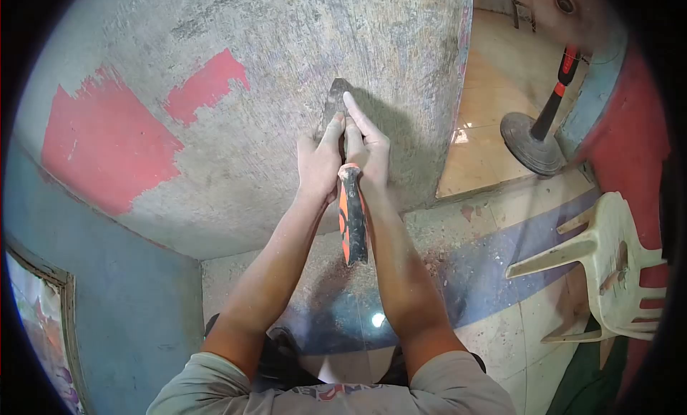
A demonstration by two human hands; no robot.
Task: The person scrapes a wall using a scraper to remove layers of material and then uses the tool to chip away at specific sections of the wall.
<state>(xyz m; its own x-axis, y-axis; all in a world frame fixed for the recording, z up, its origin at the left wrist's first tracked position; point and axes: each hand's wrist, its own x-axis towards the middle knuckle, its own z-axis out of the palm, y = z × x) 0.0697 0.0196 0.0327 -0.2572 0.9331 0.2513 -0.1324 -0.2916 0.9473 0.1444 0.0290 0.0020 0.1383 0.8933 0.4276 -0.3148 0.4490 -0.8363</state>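
Note:
Both hands are on a scraper [353,222] with an orange and black handle and a dark metal blade. Its blade tip lies against the scraped wall [286,86], while the handle points back toward my body. My left hand [320,159] is closed on the blade from the left, thumb pressed along it. From the other side my right hand [369,154] grips it, index finger stretched up the metal. Pale dust coats the fingers. Pink paint patches [107,139] remain on the wall left of my hands; the surface around the blade is bare, streaked grey. My fingers hide the middle of the blade.
A blue wall [136,293] meets the scraped wall at the left. Paint flakes and dust lie on the tiled floor [494,329]. At the right are a tipped plastic chair [622,272] and a standing fan base [532,144] on a tiled ledge [486,93].

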